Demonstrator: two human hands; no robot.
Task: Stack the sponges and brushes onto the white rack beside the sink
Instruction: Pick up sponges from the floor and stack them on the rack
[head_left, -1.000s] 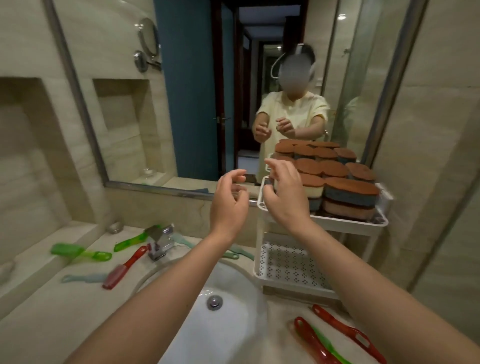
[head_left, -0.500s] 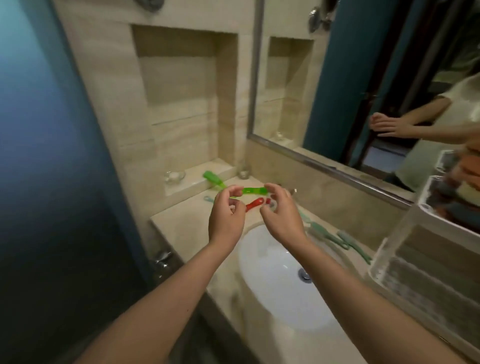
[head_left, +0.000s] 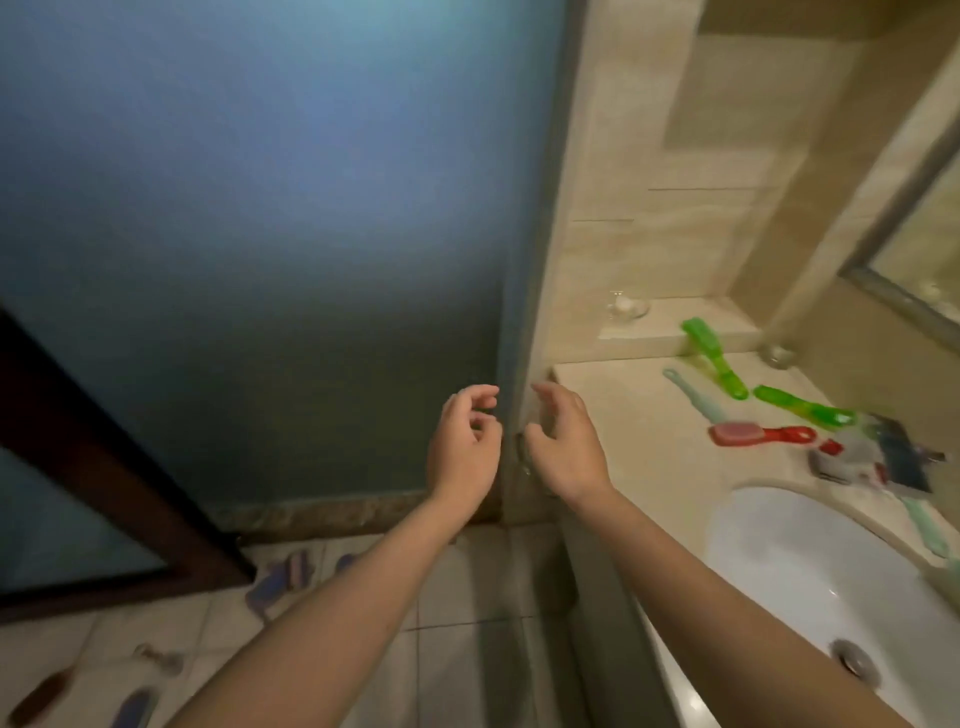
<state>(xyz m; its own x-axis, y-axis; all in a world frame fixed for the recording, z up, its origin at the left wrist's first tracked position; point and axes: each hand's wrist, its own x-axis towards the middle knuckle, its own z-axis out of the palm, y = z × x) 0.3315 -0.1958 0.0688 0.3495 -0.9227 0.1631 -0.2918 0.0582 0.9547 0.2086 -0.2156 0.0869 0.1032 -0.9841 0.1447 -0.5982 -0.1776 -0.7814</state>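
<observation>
- Left hand (head_left: 462, 441) and right hand (head_left: 563, 441) are held up side by side, close but apart, over the edge of the tabletop (head_left: 623, 415).
- The fingers of both hands are loosely curled and nothing is held in them.
- The white rack is not in view, so its load cannot be checked.
- Four brushes are seen on the tabletop near the tap (head_left: 872, 452): far green brush (head_left: 714, 358), near green brush (head_left: 802, 408), red brush (head_left: 758, 434), pale teal brush (head_left: 693, 395).
- A pale green brush (head_left: 924, 525) is seen at the rim of the sink (head_left: 779, 545).
- Blurred oblong things (head_left: 280, 579) are noted on the floor (head_left: 467, 649); whether they are sponges or brushes cannot be told.
- Judgement: the task is taken as unfinished. At least five brushes are left to be gathered, and no pick-up is yet begun.
</observation>
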